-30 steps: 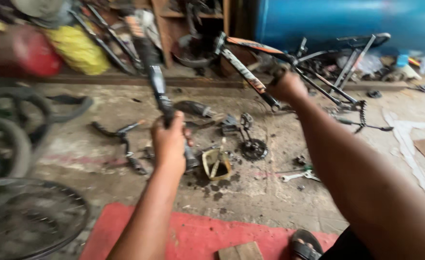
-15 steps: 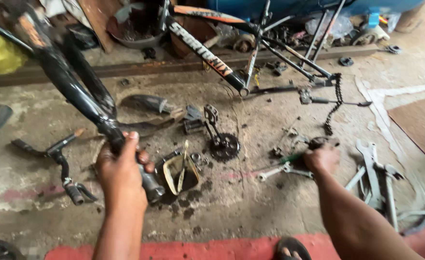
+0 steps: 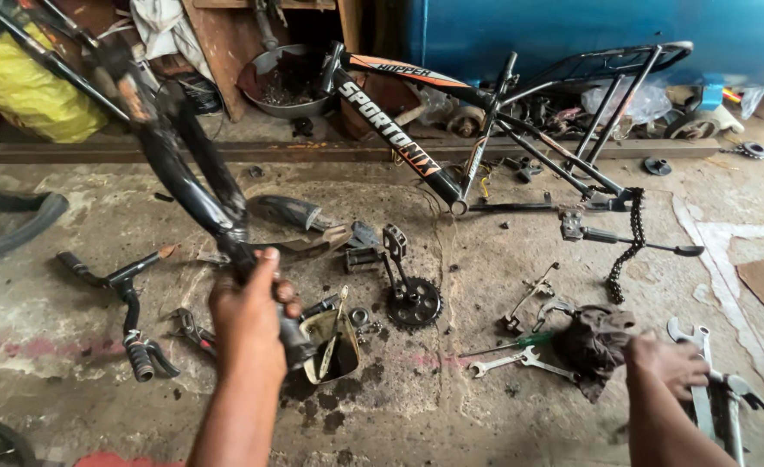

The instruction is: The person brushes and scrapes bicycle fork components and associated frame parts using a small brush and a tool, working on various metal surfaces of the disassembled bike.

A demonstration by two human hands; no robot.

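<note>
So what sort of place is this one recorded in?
Most likely a bicycle repair workshop: a stripped bicycle frame lies on the stained concrete floor, with a crank and chainring, a loose chain and spanners scattered around.

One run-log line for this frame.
left hand: holds black bike fork | right hand: grabs dark rag | floor: grease tin, crankset, spanners

Left hand [image 3: 248,316] clenched, right hand [image 3: 671,363] gripping low.
</note>
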